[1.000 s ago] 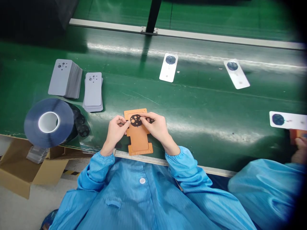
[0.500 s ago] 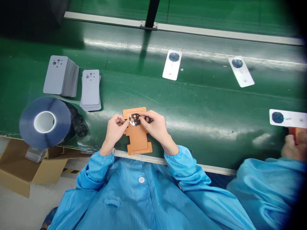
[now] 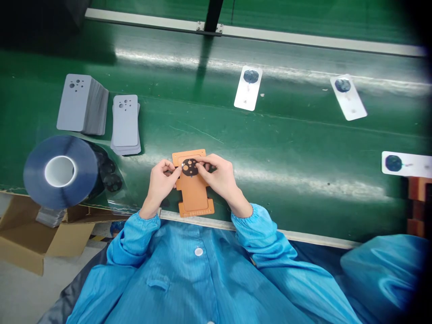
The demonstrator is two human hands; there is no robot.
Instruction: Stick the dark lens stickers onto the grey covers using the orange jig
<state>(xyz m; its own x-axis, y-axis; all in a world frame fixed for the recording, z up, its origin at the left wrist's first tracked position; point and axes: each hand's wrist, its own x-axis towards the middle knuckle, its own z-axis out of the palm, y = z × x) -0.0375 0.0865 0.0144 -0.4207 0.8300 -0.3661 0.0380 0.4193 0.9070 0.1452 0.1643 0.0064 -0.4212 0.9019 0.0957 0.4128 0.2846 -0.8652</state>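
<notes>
A black round camera-lens sticker (image 3: 190, 168) with several holes lies over the top part of an orange jig plate (image 3: 195, 195). My left hand (image 3: 164, 178) pinches the sticker's left edge between thumb and forefinger. On the other side, my right hand (image 3: 217, 174) pinches its right edge the same way. Whether the sticker touches the jig all over I cannot tell. The jig lies flat near the front edge of the green belt, its lower part uncovered.
A roll of clear film (image 3: 32, 171) carrying black stickers stands at left. Behind it are a tall stack of grey phone-back sheets (image 3: 74, 105) and a shorter stack (image 3: 125, 123). White panels (image 3: 248, 92) lie right. A co-worker's blue sleeve (image 3: 384, 265) shows at far right.
My hands keep their pinch on the sticker with hardly any movement; its shine has gone. The co-worker's hand at right has left view, and the two rear white panels have shifted slightly right.
</notes>
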